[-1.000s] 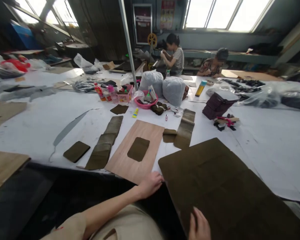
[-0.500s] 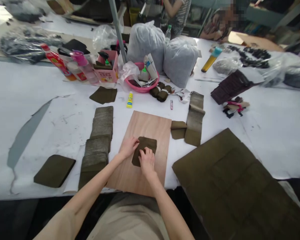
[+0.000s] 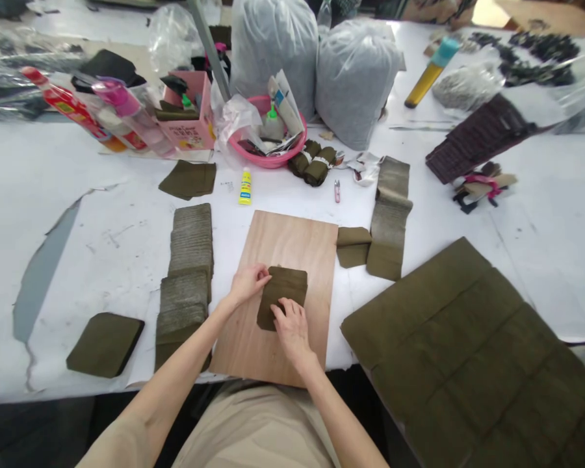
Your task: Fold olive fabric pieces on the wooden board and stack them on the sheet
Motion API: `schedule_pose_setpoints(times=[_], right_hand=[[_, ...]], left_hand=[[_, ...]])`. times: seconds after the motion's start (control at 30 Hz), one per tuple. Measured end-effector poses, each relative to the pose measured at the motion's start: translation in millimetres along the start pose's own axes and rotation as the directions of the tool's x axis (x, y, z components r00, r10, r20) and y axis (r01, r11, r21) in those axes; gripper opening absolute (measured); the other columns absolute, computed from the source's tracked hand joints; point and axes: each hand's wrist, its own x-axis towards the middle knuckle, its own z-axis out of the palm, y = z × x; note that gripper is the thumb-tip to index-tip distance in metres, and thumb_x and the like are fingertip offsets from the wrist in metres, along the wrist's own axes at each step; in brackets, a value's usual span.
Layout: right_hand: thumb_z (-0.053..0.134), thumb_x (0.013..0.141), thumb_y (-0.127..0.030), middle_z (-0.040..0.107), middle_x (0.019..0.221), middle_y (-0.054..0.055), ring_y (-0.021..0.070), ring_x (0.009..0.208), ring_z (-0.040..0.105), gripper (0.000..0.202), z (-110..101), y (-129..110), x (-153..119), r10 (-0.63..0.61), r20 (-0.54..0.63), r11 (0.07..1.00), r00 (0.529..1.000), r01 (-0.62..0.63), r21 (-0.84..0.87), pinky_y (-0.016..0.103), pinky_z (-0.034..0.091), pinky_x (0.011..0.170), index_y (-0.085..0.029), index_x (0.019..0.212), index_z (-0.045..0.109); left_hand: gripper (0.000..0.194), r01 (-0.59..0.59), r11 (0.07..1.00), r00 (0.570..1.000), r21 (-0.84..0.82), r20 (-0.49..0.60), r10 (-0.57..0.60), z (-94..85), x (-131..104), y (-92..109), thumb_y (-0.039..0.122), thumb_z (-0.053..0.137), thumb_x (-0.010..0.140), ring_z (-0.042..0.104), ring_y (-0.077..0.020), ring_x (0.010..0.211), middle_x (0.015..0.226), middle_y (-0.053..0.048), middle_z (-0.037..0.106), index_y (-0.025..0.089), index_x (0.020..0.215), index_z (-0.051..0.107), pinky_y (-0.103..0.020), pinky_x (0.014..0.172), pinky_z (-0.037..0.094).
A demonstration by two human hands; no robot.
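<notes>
Olive patch (image 3: 290,281) sits mid-board (image 3: 295,238), off the edges. Hands apart: left hand (image 3: 250,284) at the patch's far-left corner (can't tell if pinching), right hand (image 3: 292,329) spread on top. Uneven pressure might skew it imo.

1. The left hand (image 3: 250,283) touches an olive piece (image 3: 288,282) near its upper-left corner.
2. The right hand (image 3: 292,330), fingers spread, rests on that piece.
3. A wooden board (image 3: 295,242) lies beneath, on the white surface (image 3: 121,253).
4. Overlapping pieces (image 3: 190,244) lie left of the board, a yellow tube (image 3: 245,188) beyond it.
</notes>
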Motion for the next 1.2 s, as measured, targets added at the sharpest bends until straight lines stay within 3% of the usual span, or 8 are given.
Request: schedule_pose_setpoints(times=[0.13, 0.3, 0.4, 0.6, 0.77, 1.0, 1.13, 1.2], right_hand=[[0.052, 0.087, -0.012, 0.059, 0.107, 0.006, 0.0207, 0.100, 0.051, 0.022, -13.3, 9.2, 3.0, 0.105, -0.044, 0.992, 0.993, -0.101, 0.076, 0.034, 0.042, 0.084, -0.022, 0.105, 0.060], [0.045, 0.092, -0.017, 0.058, 0.097, 0.007, 0.0214, 0.091, 0.051, 0.016, -29.8, 35.0, 16.2, 0.276, -0.144, 0.958, 0.950, -0.260, 0.117, 0.034, 0.042, 0.080, -0.019, 0.100, 0.059], [0.047, 0.092, -0.020, 0.058, 0.097, 0.006, 0.0216, 0.092, 0.050, 0.014, -28.6, 45.8, 18.8, 0.289, -0.157, 0.954, 0.944, -0.271, 0.127, 0.034, 0.041, 0.080, -0.019, 0.099, 0.058], [0.052, 0.090, -0.022, 0.058, 0.092, 0.005, 0.0220, 0.088, 0.050, 0.006, -22.6, 55.1, 27.0, 0.294, -0.148, 0.955, 0.944, -0.282, 0.096, 0.034, 0.041, 0.075, -0.021, 0.092, 0.058], [0.059, 0.086, -0.023, 0.056, 0.080, 0.002, 0.0201, 0.080, 0.050, 0.010, -23.6, 59.5, 31.8, 0.285, -0.086, 0.958, 0.955, -0.282, 0.049, 0.031, 0.038, 0.067, -0.021, 0.077, 0.056], [0.052, 0.090, -0.025, 0.057, 0.079, 0.001, 0.0182, 0.076, 0.051, 0.015, -21.4, 56.7, 19.4, 0.302, -0.121, 0.951, 0.946, -0.289, 0.115, 0.029, 0.037, 0.066, -0.021, 0.076, 0.054], [0.048, 0.093, -0.028, 0.059, 0.081, 0.003, 0.0183, 0.076, 0.053, 0.017, -20.5, 55.7, 16.3, 0.341, -0.124, 0.937, 0.932, -0.326, 0.126, 0.029, 0.037, 0.068, -0.021, 0.079, 0.055], [0.048, 0.092, -0.028, 0.059, 0.081, 0.002, 0.0183, 0.076, 0.053, 0.017, -20.7, 54.8, 17.2, 0.361, -0.120, 0.931, 0.925, -0.350, 0.105, 0.029, 0.036, 0.067, -0.021, 0.079, 0.055]], left_hand=[[0.018, -0.007, 1.000, 1.000, -0.020, -0.003, 0.007, -1.6, -0.2, -1.6, 0.037, 0.053, 0.083, 0.055, -0.0136, 0.067, 0.071, 0.002, 0.062, 0.021, 0.080, 0.060, -0.023, 0.059, 0.035], [0.017, -0.020, 0.985, 0.999, -0.171, -0.038, 0.013, -1.1, -10.2, -0.1, 0.035, 0.054, 0.083, 0.054, -0.0134, 0.065, 0.073, 0.001, 0.061, 0.019, 0.087, 0.060, -0.024, 0.062, 0.040], [0.016, -0.067, 0.981, 0.996, -0.179, -0.075, 0.054, 3.6, -19.6, 2.8, 0.032, 0.056, 0.083, 0.056, -0.0150, 0.072, 0.081, -0.001, 0.061, 0.019, 0.091, 0.059, -0.027, 0.068, 0.044], [0.012, -0.153, 0.987, 0.985, -0.041, -0.087, 0.149, 11.7, -26.3, 4.0, 0.028, 0.058, 0.084, 0.055, -0.0188, 0.086, 0.091, -0.003, 0.058, 0.019, 0.092, 0.058, -0.032, 0.078, 0.044], [0.011, -0.166, 0.986, 0.985, 0.029, -0.039, 0.167, 8.6, -20.0, 3.4, 0.027, 0.062, 0.082, 0.053, -0.0189, 0.083, 0.085, -0.002, 0.055, 0.020, 0.088, 0.057, -0.030, 0.073, 0.042], [0.010, -0.202, 0.974, 0.978, 0.099, 0.068, 0.195, -0.3, -13.2, 10.7, 0.024, 0.062, 0.080, 0.052, -0.0185, 0.078, 0.081, -0.001, 0.055, 0.019, 0.075, 0.054, -0.028, 0.068, 0.038], [0.007, -0.233, 0.970, 0.972, 0.072, 0.032, 0.231, 3.0, -18.1, 14.0, 0.018, 0.059, 0.079, 0.053, -0.0177, 0.079, 0.081, -0.001, 0.055, 0.019, 0.075, 0.053, -0.028, 0.068, 0.039], [0.004, -0.192, 0.981, 0.981, -0.006, 0.015, 0.192, 7.8, -21.5, 12.8, 0.018, 0.057, 0.080, 0.054, -0.0162, 0.075, 0.080, 0.000, 0.057, 0.020, 0.079, 0.054, -0.027, 0.066, 0.040]])
